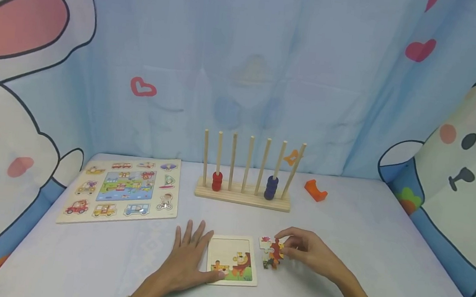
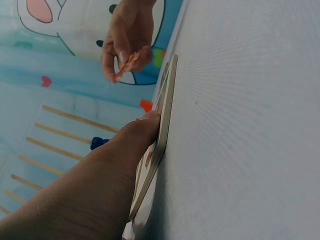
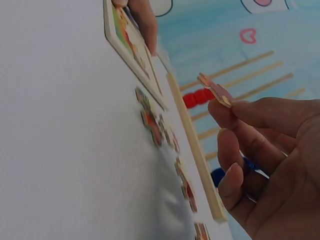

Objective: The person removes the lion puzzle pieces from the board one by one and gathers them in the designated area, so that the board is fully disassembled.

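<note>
My left hand (image 1: 183, 265) lies palm down with spread fingers at the left of a small square puzzle tray (image 1: 220, 248). Its thumb rests on the tray's lower left corner. Several fitted pieces with an animal picture (image 1: 241, 265) fill the tray's lower part; bare wood shows above. To the right of the tray, my right hand (image 1: 314, 252) pinches a puzzle piece (image 3: 216, 91) between thumb and forefinger. The right wrist view shows that piece raised off the table. Loose puzzle pieces (image 3: 150, 122) lie on the table below it, some partly hidden in the head view.
A wooden peg rack (image 1: 242, 197) with red beads (image 1: 216, 181) and blue beads (image 1: 271, 188) stands behind the tray. Right of it lies an orange curved block (image 1: 315, 191). A vehicle puzzle board (image 1: 118, 208) lies back left. A printed curtain (image 1: 249, 35) hangs behind.
</note>
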Motion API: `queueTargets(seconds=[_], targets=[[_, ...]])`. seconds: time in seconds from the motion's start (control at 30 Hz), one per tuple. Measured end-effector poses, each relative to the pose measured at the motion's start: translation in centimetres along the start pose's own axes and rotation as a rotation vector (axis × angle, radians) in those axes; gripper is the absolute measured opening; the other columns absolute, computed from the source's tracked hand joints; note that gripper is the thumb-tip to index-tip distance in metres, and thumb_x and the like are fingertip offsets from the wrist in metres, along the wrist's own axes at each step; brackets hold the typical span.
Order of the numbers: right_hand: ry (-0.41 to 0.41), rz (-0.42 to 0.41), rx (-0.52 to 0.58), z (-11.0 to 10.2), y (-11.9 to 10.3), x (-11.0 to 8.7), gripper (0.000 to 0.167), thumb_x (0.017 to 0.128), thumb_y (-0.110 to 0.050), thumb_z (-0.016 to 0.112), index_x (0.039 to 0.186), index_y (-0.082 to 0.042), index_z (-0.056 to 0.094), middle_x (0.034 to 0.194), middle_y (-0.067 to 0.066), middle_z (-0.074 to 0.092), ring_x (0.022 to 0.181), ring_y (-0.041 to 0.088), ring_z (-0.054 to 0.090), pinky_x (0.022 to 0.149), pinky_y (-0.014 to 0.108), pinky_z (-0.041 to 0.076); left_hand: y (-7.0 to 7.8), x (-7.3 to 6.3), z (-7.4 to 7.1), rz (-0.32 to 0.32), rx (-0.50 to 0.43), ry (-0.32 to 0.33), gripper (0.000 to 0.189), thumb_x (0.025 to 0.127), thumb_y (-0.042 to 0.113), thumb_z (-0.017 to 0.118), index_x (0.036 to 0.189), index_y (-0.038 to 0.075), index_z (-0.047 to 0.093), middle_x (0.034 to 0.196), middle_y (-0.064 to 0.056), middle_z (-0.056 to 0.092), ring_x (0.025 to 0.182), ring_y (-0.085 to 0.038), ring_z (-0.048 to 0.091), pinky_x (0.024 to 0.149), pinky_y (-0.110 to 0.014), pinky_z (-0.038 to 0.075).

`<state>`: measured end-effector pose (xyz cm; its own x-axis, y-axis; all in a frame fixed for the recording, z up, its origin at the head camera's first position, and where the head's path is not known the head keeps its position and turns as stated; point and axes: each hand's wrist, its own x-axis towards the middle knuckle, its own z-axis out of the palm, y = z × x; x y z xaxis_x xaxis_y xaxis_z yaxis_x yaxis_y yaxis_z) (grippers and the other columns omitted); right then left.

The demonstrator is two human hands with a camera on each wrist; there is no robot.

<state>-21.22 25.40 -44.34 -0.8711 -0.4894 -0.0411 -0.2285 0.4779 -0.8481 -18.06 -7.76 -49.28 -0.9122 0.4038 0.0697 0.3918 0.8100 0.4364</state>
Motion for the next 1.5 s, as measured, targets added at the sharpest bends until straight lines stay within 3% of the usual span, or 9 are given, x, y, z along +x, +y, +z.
queueTargets(seconds=[0.27,0.47,0.9,1.23,1.5], targets=[[-0.032,0.070,-0.025,-1.0,1.5,-1.3,0.027,0.091,-0.014,0.065,0.117,-0.007,0.062,0.085,0.004,0.066,0.071,0.019,0.060,0.061,0.026,0.050,-0.1,0.0,0.1,-0.012,-0.005,-0.004,0.104,0.075,0.080,0.051,0.149,0.009,0.032,0.159,-0.017,0.014,0.144,-0.045,-0.002,0.112,-0.064,-0.008],[-0.055,0.071,-0.027,-1.3,1.9,-1.7,0.032,0.089,-0.003,0.061,0.121,-0.005,0.061,0.094,0.008,0.066,0.065,0.017,0.057,0.056,0.024,0.049,-0.1,0.0,0.1,-0.014,-0.011,-0.003,0.104,0.075,0.079,0.052,0.149,0.009,0.032,0.159,-0.017,0.014,0.144,-0.045,-0.002,0.112,-0.063,-0.008],[-0.065,0.088,-0.079,-0.9,2.8,-1.6,0.033,0.086,0.002,0.060,0.118,-0.007,0.062,0.085,0.004,0.065,0.066,0.010,0.055,0.057,0.022,0.048,-0.1,0.0,0.1,-0.002,-0.015,-0.005,0.104,0.075,0.079,0.052,0.149,0.009,0.032,0.159,-0.017,0.014,0.144,-0.045,-0.001,0.112,-0.064,-0.007],[-0.052,0.078,-0.061,-0.9,3.1,-1.7,0.034,0.087,0.002,0.060,0.118,-0.009,0.063,0.093,0.004,0.065,0.067,0.010,0.055,0.057,0.022,0.048,-0.9,0.2,-1.6,0.012,-0.025,-0.110,0.098,0.076,0.075,0.056,0.148,0.013,0.035,0.158,-0.016,0.020,0.144,-0.045,0.005,0.114,-0.064,0.002],[-0.045,0.087,-0.105,-0.9,2.8,-1.6,0.034,0.085,0.003,0.059,0.117,-0.009,0.063,0.093,0.004,0.064,0.068,0.010,0.055,0.058,0.022,0.048,-0.4,0.0,-3.5,0.078,0.068,-0.113,0.090,0.076,0.064,0.067,0.145,0.011,0.042,0.155,-0.009,0.032,0.144,-0.043,0.014,0.114,-0.064,0.009]])
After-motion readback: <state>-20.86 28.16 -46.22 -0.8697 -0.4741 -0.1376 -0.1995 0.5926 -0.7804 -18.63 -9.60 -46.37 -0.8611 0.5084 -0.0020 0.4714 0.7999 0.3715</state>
